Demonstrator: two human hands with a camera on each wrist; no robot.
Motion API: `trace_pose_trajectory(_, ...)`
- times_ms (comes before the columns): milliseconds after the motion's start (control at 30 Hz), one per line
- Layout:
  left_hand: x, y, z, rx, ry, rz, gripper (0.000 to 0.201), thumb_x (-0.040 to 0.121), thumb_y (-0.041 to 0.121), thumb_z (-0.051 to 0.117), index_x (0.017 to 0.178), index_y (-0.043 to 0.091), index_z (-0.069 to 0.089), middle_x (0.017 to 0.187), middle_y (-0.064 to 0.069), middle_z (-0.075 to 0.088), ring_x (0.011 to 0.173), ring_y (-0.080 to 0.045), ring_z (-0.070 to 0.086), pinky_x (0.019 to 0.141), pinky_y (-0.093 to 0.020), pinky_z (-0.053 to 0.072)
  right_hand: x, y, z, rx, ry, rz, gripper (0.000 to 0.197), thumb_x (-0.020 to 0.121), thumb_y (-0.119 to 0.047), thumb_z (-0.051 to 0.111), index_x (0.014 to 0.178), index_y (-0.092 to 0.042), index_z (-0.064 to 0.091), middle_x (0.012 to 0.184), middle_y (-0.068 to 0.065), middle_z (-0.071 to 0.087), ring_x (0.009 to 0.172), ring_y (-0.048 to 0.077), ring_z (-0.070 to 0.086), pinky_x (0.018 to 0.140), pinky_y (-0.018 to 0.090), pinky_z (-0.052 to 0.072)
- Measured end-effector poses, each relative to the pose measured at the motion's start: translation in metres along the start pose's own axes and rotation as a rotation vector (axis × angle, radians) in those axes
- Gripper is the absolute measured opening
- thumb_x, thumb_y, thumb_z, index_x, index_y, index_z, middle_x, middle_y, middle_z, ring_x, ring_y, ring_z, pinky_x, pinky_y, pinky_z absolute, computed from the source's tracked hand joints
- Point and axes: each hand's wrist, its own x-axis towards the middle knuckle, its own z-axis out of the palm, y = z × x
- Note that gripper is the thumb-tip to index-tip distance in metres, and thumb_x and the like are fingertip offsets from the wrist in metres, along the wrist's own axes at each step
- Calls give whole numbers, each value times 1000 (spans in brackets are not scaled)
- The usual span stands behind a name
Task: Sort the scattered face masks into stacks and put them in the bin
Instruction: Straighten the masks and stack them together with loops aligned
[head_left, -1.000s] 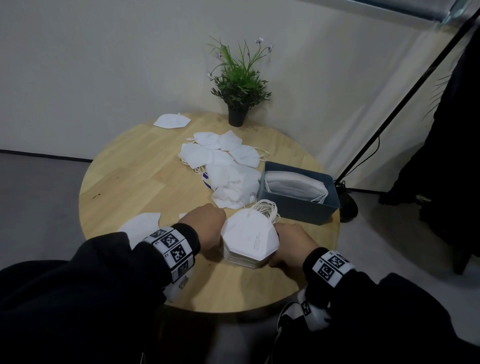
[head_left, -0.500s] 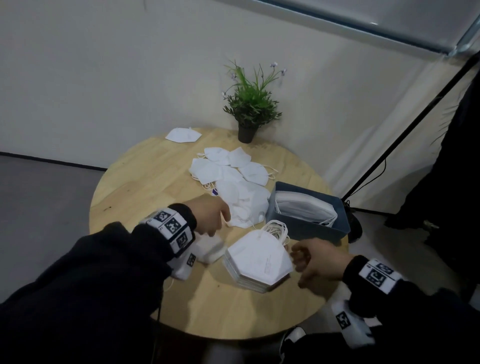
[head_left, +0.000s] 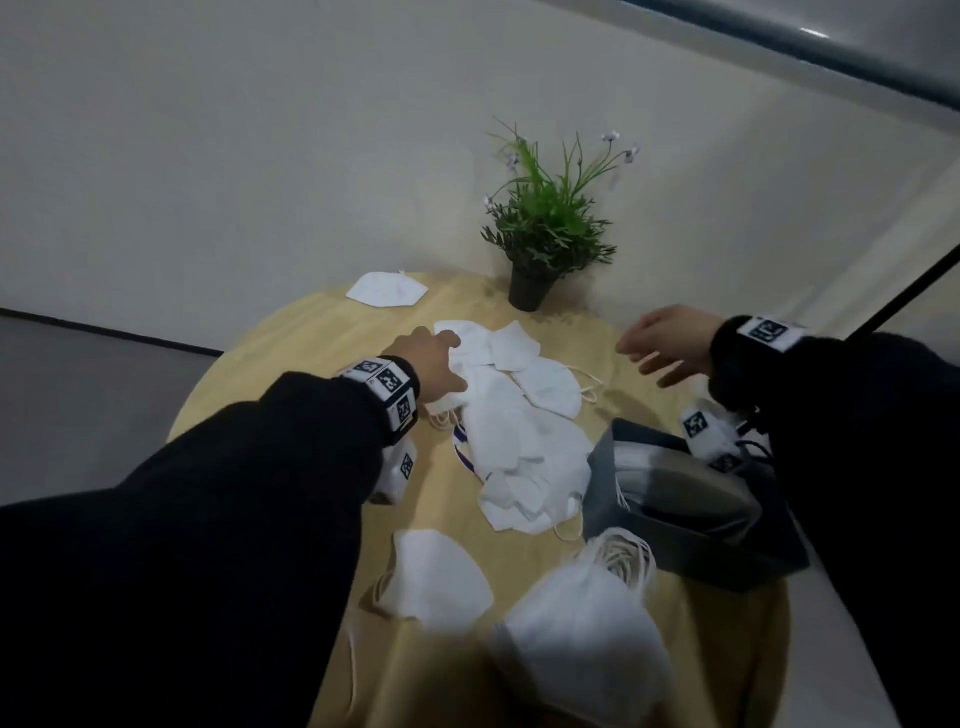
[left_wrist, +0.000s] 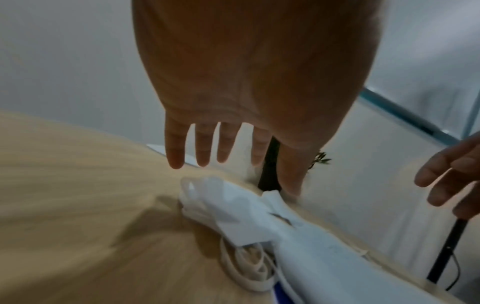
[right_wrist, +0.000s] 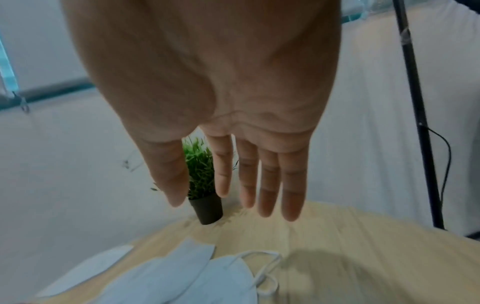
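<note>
Left hand (left_wrist: 246, 82) spread over the masks (left_wrist: 249, 218)
Fingers (left_wrist: 175, 150) straight and apart, hovering above the white heap on the wooden bench (left_wrist: 64, 195); right hand (left_wrist: 451, 176) at the frame's edge.

both arms reach forward, left hand (head_left: 434, 364) and right hand (head_left: 670, 340) fingers extended.

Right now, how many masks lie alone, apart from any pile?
2: one mask at the table's far edge, left of the plant; another mask near the front, left of the stack. Others may be hidden.
</note>
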Motion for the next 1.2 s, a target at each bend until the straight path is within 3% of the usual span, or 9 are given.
trace_pose_trajectory(167,30,-20,19,108,-52,-67,85,86,53,73,156,31,32,144,-13,47,125,-36,54,94,-43,52,71,-22,43,-308,-82,89,55,93,-33,76,133,-1,57,134,15,57,116,36,62,87,45,56)
trace_pose_trajectory(367,31,-42,6,-73,-127,-156,90,79,13,83,151,13,30,103,-6,59,85,-24,62,60,-32,51,119,-43,83,-434,-233,150,64,91,-29,78,142,0,52,145,19,55,93,29,58,89,43,52)
trace_pose_trajectory(567,4,-74,-39,-269,-170,-86,43,82,19,83,119,25,63,107,2,70,97,-20,69,65,-30,56,144,-52,102,-555,-265,183,66,78,-26,90,130,0,61,133,15,61,106,34,66,98,46,55)
trace_pose_trajectory(700,-13,-82,-66,168,-387,-103,57,70,47,91,119,33,64,106,10,69,98,-15,67,87,-32,55,153,-45,107,-691,-217,174,27,63,-23,97,80,-9,80,90,8,75,94,33,71,93,44,59)
trace_pose_trajectory(767,-12,-81,-70,309,-349,-113,61,73,66,81,118,27,68,109,9,69,105,-17,64,95,-34,51,177,-33,91,-676,-176,204,45,35,-26,102,70,-9,81,93,12,77,91,35,72,88,46,60)
trace_pose_trajectory(867,2,-78,-58,313,-30,-57,51,90,65,65,119,23,71,113,2,70,106,-21,63,93,-39,53,205,-25,52,-604,-228,231,100,9,-29,96,103,0,78,111,18,74,95,35,68,82,39,59)
trace_pose_trajectory(933,13,-73,-38,252,-11,34,50,93,47,69,138,30,58,127,2,65,111,-22,61,93,-40,53,163,-57,29,-599,-244,144,99,15,-30,98,106,1,76,100,15,76,88,31,68,75,36,58)
trace_pose_trajectory(1033,27,-73,-15,324,-204,62,94,81,27,82,159,32,29,145,-3,50,123,-29,58,95,-42,54,109,-92,8,-504,-300,47,49,50,-22,101,91,-6,79,87,12,74,74,23,64,57,25,49)
trace_pose_trajectory(1200,23,-81,-26,276,-284,-31,84,75,34,90,146,22,46,107,1,60,95,-22,57,74,-31,48,102,-122,33,-198,-354,-134,47,67,-22,91,102,2,71,106,22,66,95,33,58,83,38,49)
